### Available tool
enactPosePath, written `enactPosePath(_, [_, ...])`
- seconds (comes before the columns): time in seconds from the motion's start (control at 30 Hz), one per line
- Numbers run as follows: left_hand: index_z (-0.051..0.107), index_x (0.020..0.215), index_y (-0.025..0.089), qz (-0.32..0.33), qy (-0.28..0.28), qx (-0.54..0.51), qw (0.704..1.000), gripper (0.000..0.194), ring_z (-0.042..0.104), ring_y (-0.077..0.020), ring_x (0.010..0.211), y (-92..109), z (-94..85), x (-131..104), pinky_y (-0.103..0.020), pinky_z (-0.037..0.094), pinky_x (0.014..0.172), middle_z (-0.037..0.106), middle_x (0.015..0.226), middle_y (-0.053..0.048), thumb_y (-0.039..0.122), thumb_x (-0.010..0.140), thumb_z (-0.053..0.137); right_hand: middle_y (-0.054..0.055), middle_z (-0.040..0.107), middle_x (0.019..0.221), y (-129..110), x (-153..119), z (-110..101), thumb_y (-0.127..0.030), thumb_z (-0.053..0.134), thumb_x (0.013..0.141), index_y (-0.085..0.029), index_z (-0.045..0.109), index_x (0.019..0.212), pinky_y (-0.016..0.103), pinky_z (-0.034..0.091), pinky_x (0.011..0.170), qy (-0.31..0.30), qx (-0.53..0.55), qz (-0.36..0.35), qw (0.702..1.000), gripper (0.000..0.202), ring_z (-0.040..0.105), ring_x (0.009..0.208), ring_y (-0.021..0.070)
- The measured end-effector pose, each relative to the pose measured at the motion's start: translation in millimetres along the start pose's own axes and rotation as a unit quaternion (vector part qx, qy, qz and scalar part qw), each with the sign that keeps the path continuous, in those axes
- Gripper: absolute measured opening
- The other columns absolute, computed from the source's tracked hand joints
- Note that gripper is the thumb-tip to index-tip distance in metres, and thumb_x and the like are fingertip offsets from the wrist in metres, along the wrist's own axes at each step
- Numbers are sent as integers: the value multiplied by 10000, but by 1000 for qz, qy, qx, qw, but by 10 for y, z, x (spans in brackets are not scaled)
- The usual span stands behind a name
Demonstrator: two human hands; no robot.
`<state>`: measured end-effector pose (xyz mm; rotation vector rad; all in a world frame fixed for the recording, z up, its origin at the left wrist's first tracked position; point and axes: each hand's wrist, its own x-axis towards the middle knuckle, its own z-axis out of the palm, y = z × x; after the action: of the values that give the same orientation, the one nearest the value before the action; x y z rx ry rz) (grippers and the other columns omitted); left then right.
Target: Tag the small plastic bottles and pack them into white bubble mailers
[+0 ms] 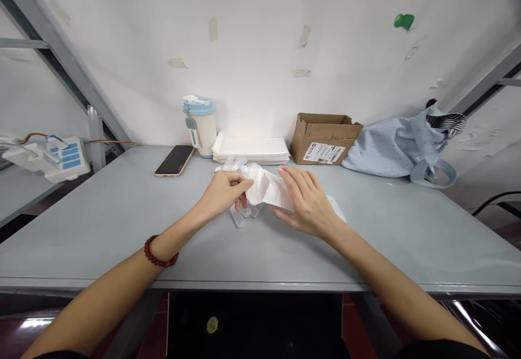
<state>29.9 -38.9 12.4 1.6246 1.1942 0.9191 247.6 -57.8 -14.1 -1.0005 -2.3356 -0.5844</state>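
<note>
My left hand has thumb and forefinger pinched on the crinkled, see-through end of a white plastic packet. Opposite it, my right hand is wrapped round the packet's body, fingers over the top and thumb below. What the packet contains, if anything, cannot be made out. Behind and below my left hand lie several small translucent plastic pieces, partly hidden by the hand. A white strip shows beyond my right wrist; whether it belongs to the packet is unclear.
Along the back of the grey table stand a phone lying flat, a white-and-blue tumbler, a stack of white envelopes or cards, a cardboard box and a light-blue cloth bag. A power strip sits at far left.
</note>
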Motion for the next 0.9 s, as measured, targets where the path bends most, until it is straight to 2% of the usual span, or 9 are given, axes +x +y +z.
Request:
enactPosePath(0.13, [546,532,176,-23,7,-32,999,302,497,-104,326,-17,8,7,-212,385,361,571,404,10,266,815,598,227,632,1231,-145,-22,88,-115,364,933,-35,520,1279,450,440,927,15,-105,-54,993,388,569,1168,303])
enactPosePath(0.27, [551,576,173,22,0,-38,999,325,551,-118,392,-24,49,-16,-227,446,400,610,490,-4,341,855,558,173,696,1134,-203,-17,110,-35,371,916,-31,632,1124,408,464,881,31,-150,-101,983,334,630,1066,273])
enactPosePath(0.33, [625,694,160,93,10,1,996,290,609,-132,499,-36,72,-40,-244,499,471,671,633,-32,343,886,506,156,707,1118,-195,-13,109,-26,367,918,-43,645,1096,399,466,862,34,-141,-99,985,331,639,1048,257])
enactPosePath(0.4, [674,848,153,214,24,86,973,224,660,-160,683,-64,89,-60,-278,548,607,707,832,-71,266,884,485,142,714,1110,-166,-13,110,-14,346,918,-63,647,1087,396,462,855,37,-123,-90,988,349,644,1037,240])
enactPosePath(0.5, [666,1018,157,391,19,218,894,256,633,-218,998,-133,117,-58,-370,536,857,682,1068,-112,133,834,491,134,718,1103,-104,-22,107,-3,342,905,-91,645,1082,402,445,877,41,-90,-66,993,362,654,1018,224])
enactPosePath(0.57, [640,1087,161,447,22,272,852,295,607,-234,1082,-183,148,-37,-403,513,923,674,1116,-121,102,839,492,115,731,1066,-70,-26,95,-13,363,902,-124,649,1059,399,433,902,44,-63,-48,996,345,668,973,207])
enactPosePath(0.73, [643,1003,153,490,78,335,801,250,679,-219,913,-218,250,10,-356,535,814,724,975,-119,95,910,418,67,747,940,-43,-12,11,-58,388,928,-164,642,1057,338,434,888,100,-21,-3,995,304,676,817,153])
enactPosePath(0.8, [645,956,157,472,68,353,805,273,680,-206,823,-164,288,37,-323,523,731,728,896,-106,106,918,379,55,739,978,-18,3,-38,-73,351,944,-204,632,1109,346,419,913,88,-11,16,996,351,669,845,150])
enactPosePath(0.9, [635,859,160,401,39,357,843,267,628,-178,657,-9,364,172,-285,459,599,688,737,-68,160,921,376,40,731,988,93,31,-107,-95,311,959,-256,643,1088,403,372,965,80,-15,50,995,391,657,920,174])
